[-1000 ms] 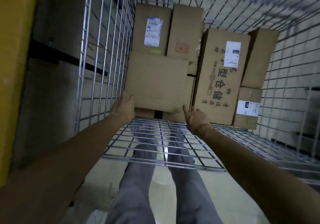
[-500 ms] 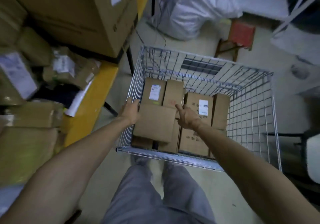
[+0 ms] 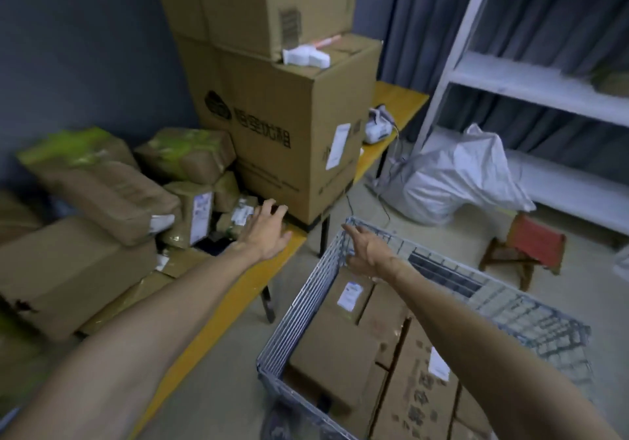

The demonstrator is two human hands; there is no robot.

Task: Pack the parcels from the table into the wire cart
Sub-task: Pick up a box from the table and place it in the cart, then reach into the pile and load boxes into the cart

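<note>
Both hands empty, fingers spread: your left hand point(image 3: 267, 232) reaches over the small parcels point(image 3: 200, 211) heaped on the yellow table point(image 3: 235, 295), your right hand point(image 3: 369, 252) hovers above the wire cart point(image 3: 299, 307), which already holds several boxes point(image 3: 335, 351). Many parcels remain unpacked.

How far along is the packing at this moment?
Done: several boxes lie in the wire cart. In hand: nothing; the left hand reaches open toward small parcels on the table, the right hand hangs open over the cart. Left: a large heap of parcels on the table.
</note>
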